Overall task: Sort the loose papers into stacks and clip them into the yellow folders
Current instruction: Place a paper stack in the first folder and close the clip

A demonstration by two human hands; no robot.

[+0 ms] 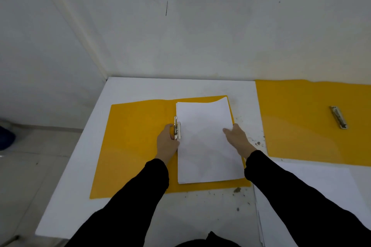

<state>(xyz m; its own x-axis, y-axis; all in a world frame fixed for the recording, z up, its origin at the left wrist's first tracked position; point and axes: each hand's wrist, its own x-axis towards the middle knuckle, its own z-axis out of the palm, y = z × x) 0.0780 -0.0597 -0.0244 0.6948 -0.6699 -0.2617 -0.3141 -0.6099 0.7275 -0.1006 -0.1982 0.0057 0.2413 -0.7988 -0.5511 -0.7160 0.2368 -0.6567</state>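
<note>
While the left hand (167,140) is curling its thumb and fingers round the metal clip (177,128) at the spine of the open yellow folder (136,146), the right hand (237,138) is lying flat, fingers straight, on the right edge of the stack of paper (206,146) and pressing it down. The stack is sitting between the two hands on the folder's right half. Its long axis is running away from the person and its left edge is meeting the clip, so the left hand is the nearer one to the spot that matters. Whether that edge is already lying under the clip's plate or only touching it, I cannot tell from this view. I am judging that the coming move is depending on the right hand nudging the stack leftward, square to the spine, while the left hand is working the clip's lever. The far corner of the top sheet, beyond the right hand, is lifting slightly. Well to the right of the right hand a second yellow folder (301,126) is lying open with its own clip (339,120) bare, and beside the right forearm loose sheets (321,182) are waiting on the bench (80,186). Dark specks (236,189) are dotting the bench near the right wrist, but nothing is standing between either hand and the clip.
</note>
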